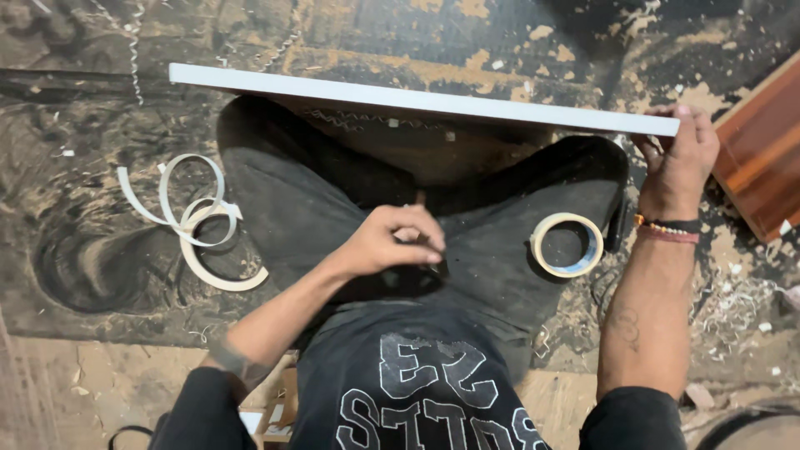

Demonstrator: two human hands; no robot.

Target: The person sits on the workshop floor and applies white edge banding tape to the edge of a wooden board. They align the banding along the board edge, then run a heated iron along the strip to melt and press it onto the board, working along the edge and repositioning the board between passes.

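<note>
Right hand [677, 158]: grip clamped on the right end of the white board [417, 100], fingers curled over its top edge, thumb side toward the person. Beaded and cord bands sit on that wrist.

Left hand [396, 240]: fingers drawn together in a loose fist over the lap, below the middle of the board; whether anything small is pinched inside cannot be told from here.

White board: long, thin, seen edge-on, lying across the person's crossed legs in dark trousers [333, 200], its left end jutting out past the knee and slightly higher in the view than its right end.

Roll of tape [567, 244]: pale ring with a bluish inner rim, resting on the thigh below the board's right portion, just beside the right forearm.

Loose white edging strip [196, 218]: curled in several loops on the floor, below the board's left end.

Red-brown wooden panel [762, 150]: on the floor just past the board's right end.

Floor [100, 250]: dark, scuffed, strewn with sawdust and shavings all round the board.
</note>
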